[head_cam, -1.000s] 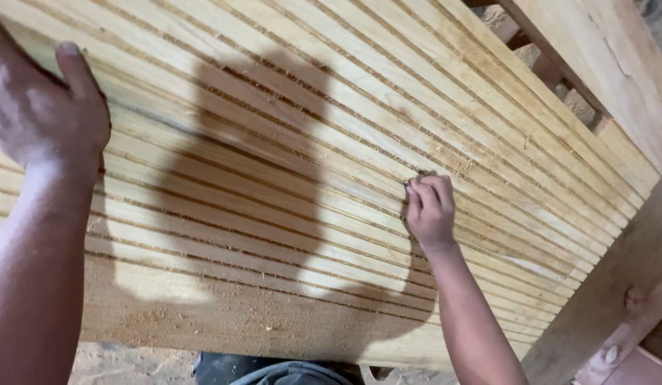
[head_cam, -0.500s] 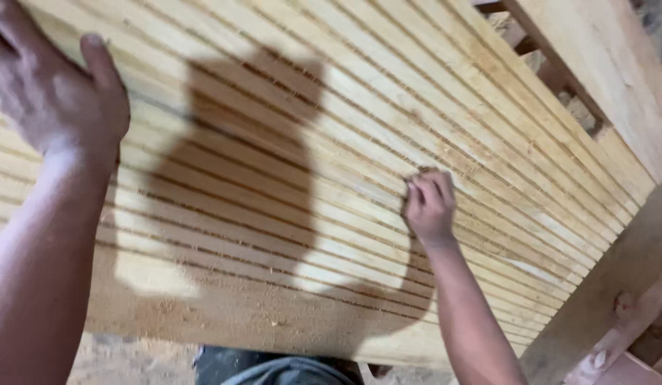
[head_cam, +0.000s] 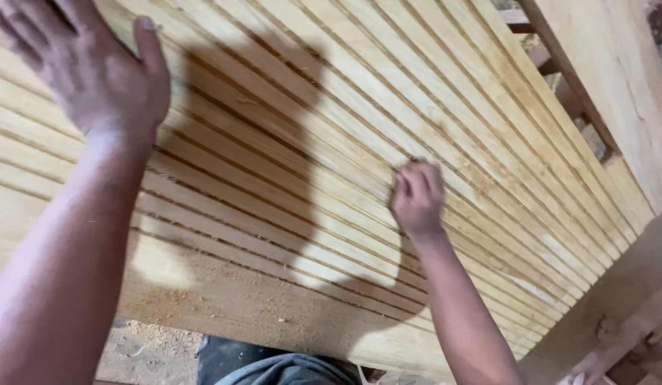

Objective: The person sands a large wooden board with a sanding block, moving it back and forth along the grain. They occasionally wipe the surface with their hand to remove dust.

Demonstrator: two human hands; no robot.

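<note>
A wide grooved wooden panel (head_cam: 331,142) of pale yellow timber is lying across the whole view, its long ribs and dark grooves running diagonally from the upper left down to the lower right. Its near edge is a broad plain band dusted with sawdust.

As a judgement, this panel is looking heavy, rigid and awkward by its sheer breadth; it will not be flexing, but the thin ribs between grooves may be chipping if knocked. The surface is appearing dry and rough rather than slippery. The plain near edge is seeming the soundest place to take hold of it.

The left hand (head_cam: 95,68) is resting flat on the panel near its upper left corner, fingers spread wide and thumb raised apart, holding nothing; its forearm is reaching up from the lower left. The right hand (head_cam: 416,196) is pressing on the ribs towards the middle right of the panel, fingers curled in tight with the knuckles up. Something small may be pinched beneath the fingers, but I cannot tell what, as they are hiding it.

A shadow of the person is falling across the panel between the two hands. Beyond the panel's far right edge a heavy timber beam (head_cam: 609,85) is leaning. Below the near edge, sawdust on the floor (head_cam: 149,349) is showing.
</note>
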